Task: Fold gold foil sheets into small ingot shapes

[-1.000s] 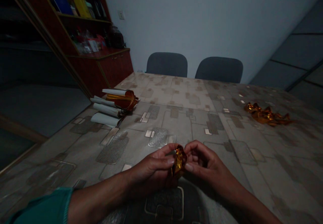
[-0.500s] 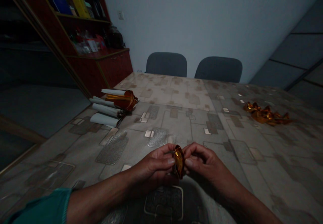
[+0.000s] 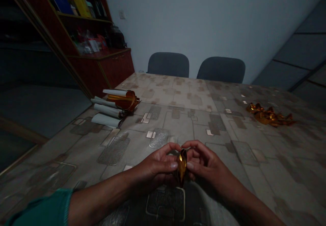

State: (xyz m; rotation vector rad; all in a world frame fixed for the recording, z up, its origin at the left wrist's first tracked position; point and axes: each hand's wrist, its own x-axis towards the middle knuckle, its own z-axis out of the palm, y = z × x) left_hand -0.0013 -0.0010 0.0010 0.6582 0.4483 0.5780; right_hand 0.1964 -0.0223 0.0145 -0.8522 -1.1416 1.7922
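Observation:
Between my two hands, above the near part of the table, is a folded gold foil paper ingot [image 3: 182, 166], held on end with its pointed tips up and down. My left hand [image 3: 160, 164] pinches it from the left, the thumb lying along its side. From the right, my right hand [image 3: 203, 161] grips it with the thumb on its side and the index finger bent over the upper tip. The fingers behind the foil are partly hidden. Several finished-looking gold foil ingots [image 3: 271, 115] lie in a row at the right.
Curled sheets of gold-faced, white-backed paper [image 3: 114, 108] lie in a stack at the left of the patterned tablecloth [image 3: 178, 124]. Two grey chairs [image 3: 168, 64] stand behind the far edge. A red-brown cabinet [image 3: 114, 68] with shelves of goods is at the back left.
My right index finger has moved up to the foil's upper tip, and the right hand has shifted slightly. The ingot has turned a little and sits slightly lower and further right.

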